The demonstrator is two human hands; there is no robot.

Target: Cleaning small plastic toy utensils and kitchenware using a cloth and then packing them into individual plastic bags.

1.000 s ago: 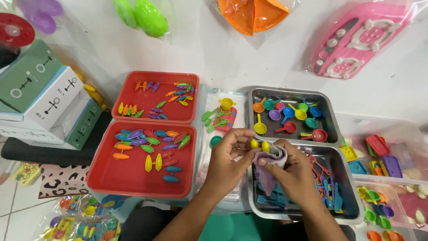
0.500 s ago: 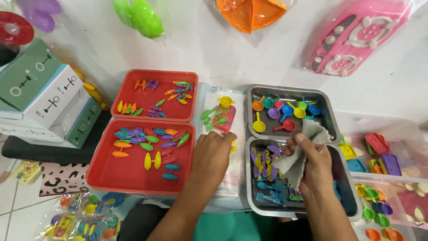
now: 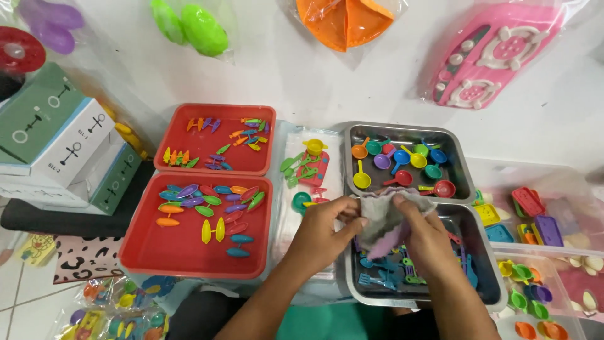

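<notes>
Both hands grip a small clear plastic bag (image 3: 384, 217) over the near steel tray's (image 3: 484, 296) far edge. The left hand (image 3: 324, 230) pinches its left side with fingers curled; the right hand (image 3: 425, 236) closes on its right side.

Both hands grip a clear plastic bag (image 3: 382, 217) over the near metal tray (image 3: 484, 286): left hand (image 3: 324, 230) at its left edge, right hand (image 3: 425, 236) at its top. Blue and purple toy utensils (image 3: 402, 267) lie beneath in the tray.
</notes>
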